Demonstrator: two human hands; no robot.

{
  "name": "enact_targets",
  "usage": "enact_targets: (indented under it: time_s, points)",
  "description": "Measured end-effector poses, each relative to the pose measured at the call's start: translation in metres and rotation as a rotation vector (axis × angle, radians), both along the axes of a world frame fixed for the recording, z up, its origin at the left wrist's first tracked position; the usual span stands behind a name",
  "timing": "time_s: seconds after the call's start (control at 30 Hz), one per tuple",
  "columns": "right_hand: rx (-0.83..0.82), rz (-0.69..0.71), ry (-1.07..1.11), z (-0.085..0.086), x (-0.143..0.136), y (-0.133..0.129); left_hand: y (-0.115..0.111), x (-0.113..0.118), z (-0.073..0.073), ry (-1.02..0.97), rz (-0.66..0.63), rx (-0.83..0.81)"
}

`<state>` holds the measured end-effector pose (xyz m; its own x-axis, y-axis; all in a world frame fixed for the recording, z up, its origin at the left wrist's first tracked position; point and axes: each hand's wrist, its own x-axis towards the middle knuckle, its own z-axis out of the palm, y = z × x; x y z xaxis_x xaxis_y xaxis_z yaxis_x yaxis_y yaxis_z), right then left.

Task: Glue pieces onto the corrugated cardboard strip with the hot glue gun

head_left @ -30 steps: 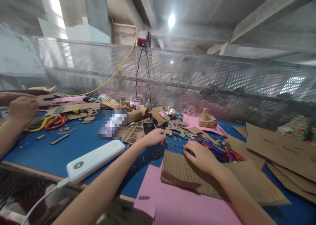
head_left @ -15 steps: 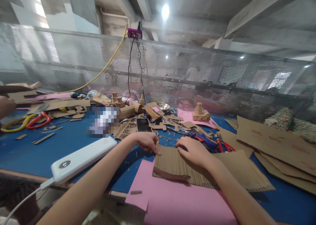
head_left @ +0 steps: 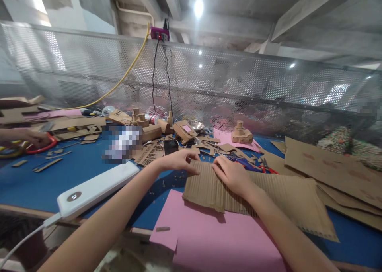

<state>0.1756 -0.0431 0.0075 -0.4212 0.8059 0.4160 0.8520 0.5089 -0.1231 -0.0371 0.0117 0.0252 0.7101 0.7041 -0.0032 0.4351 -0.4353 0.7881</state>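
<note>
A long strip of corrugated cardboard (head_left: 205, 186) lies over pink paper (head_left: 221, 240), its left part folded over. My left hand (head_left: 180, 160) grips the strip's upper left corner between thumb and fingers. Bent over the fold, my right hand (head_left: 229, 174) holds the cardboard at its top edge. The strip's right part (head_left: 292, 196) stretches out beyond my right forearm, its end raised a little. A small brown scrap (head_left: 162, 229) rests on the pink paper, left of the strip.
A white power bank (head_left: 98, 188) with a cable lies at left. Another person's hand (head_left: 37, 138) is by red-handled scissors (head_left: 47, 143). Cardboard models (head_left: 241, 134) and scraps stand behind; large sheets (head_left: 331, 166) lie right. A mesh barrier (head_left: 209, 77) rises behind the table.
The cardboard's left part has shifted slightly up and left with my hands, and its right end has lifted. At left, the other person's hand has reached the red scissor handle.
</note>
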Motion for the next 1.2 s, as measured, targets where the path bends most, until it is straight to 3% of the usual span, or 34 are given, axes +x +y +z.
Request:
enact_targets:
  time_s: [0.1,0.27,0.57,0.87,1.03,1.2]
  points:
    - [0.137,-0.026,-0.012,0.002,-0.001,0.000,0.001,0.003,-0.001,-0.090,0.090,0.215]
    - [0.251,-0.025,-0.036,0.002,-0.002,-0.002,0.000,0.007,-0.001,-0.166,0.160,0.333]
    - [0.227,-0.027,-0.048,0.005,-0.004,-0.004,-0.006,0.010,0.005,-0.180,0.168,0.429]
    - [0.207,-0.043,-0.059,0.004,-0.004,-0.002,-0.005,0.011,0.002,-0.145,0.142,0.538]
    - [0.213,-0.057,-0.071,0.004,-0.004,-0.001,-0.006,0.015,-0.002,-0.105,0.201,0.579]
    - [0.223,-0.070,-0.065,0.004,-0.005,0.000,-0.004,0.016,-0.007,-0.090,0.339,0.628]
